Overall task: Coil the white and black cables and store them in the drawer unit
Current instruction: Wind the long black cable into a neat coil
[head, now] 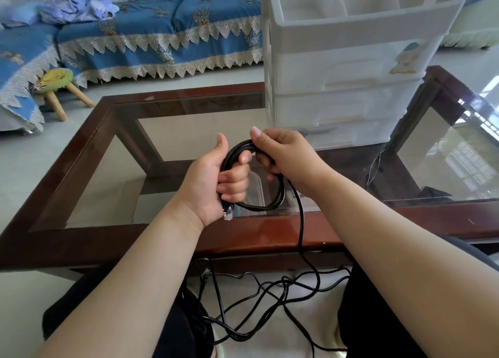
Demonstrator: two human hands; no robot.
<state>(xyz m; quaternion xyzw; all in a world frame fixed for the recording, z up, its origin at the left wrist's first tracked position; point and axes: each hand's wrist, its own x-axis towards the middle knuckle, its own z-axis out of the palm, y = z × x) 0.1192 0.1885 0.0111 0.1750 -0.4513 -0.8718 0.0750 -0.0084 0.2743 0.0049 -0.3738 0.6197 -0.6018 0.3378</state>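
The left hand (216, 179) gripped a coiled black network cable (270, 201), its clear plug (227, 213) hanging below the palm. The right hand (286, 152) pinched the coil's top, before the white drawer unit (348, 68).

drawer unit (348, 68) on table (81, 152) (far right); sofa (162, 33) behind.

Black cable (280, 193), clear plug (227, 213) at its end. White drawer unit (337, 87) with pastel sticker (406, 59). Dark red-brown counter (167, 239) frame around glass. Blue sofa cover (151, 31), gold motifs, cream lace trim. Yellow-green stool (58, 78).
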